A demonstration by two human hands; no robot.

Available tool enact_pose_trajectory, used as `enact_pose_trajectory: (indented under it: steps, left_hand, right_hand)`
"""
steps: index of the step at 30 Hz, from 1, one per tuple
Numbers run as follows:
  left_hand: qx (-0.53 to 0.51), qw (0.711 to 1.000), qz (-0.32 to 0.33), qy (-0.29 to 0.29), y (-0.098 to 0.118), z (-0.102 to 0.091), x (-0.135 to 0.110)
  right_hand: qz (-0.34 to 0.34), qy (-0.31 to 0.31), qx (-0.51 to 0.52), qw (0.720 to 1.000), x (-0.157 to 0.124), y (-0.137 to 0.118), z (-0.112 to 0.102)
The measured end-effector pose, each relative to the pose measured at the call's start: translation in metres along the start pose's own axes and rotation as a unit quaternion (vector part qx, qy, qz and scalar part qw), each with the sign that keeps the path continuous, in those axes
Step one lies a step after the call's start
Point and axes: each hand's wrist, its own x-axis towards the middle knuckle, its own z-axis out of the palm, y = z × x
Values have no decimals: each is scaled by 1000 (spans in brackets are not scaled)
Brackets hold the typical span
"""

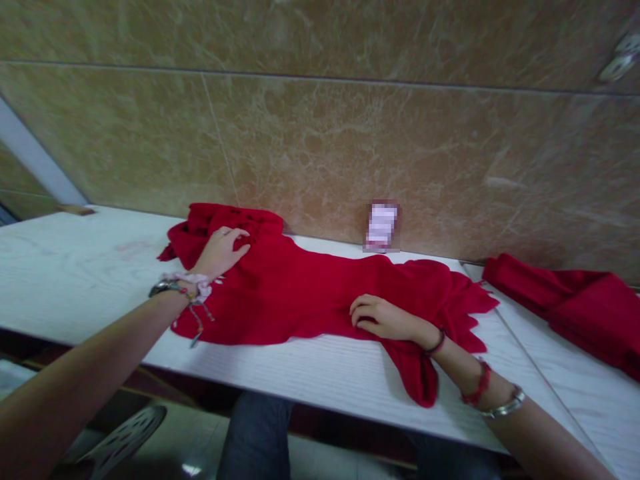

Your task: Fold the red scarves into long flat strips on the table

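Note:
A red garment lies stretched along the white table, its bunched end at the left and a frilled end at the right. My left hand rests on the bunched left part, fingers curled down onto the cloth. My right hand lies on the garment's lower middle with its fingers bent and pressed against the fabric. Bracelets and a watch sit on both wrists.
A second red cloth lies on the table at the right. A small blurred card leans against the marble wall. Below the table's front edge are my legs in dark trousers and a round perforated seat.

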Motion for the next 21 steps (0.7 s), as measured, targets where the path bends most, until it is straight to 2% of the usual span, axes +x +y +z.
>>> enact_pose_trajectory:
  steps: [6, 13, 17, 21]
  left_hand:
    - [65, 997, 29, -39, -4, 8, 8]
    - [167, 977, 114, -74, -12, -7, 1]
    - [218, 969, 105, -55, -7, -20, -2]
    - [220, 967, 125, -39, -10, -27, 4]
  right_hand:
    - [-1, 2, 2, 1000, 0, 0, 1]
    - [4, 3, 0, 1000, 2, -2, -1]
    - [3, 3, 4, 1000, 1, -1, 0]
    - [5, 4, 3, 1000, 0, 0, 0]
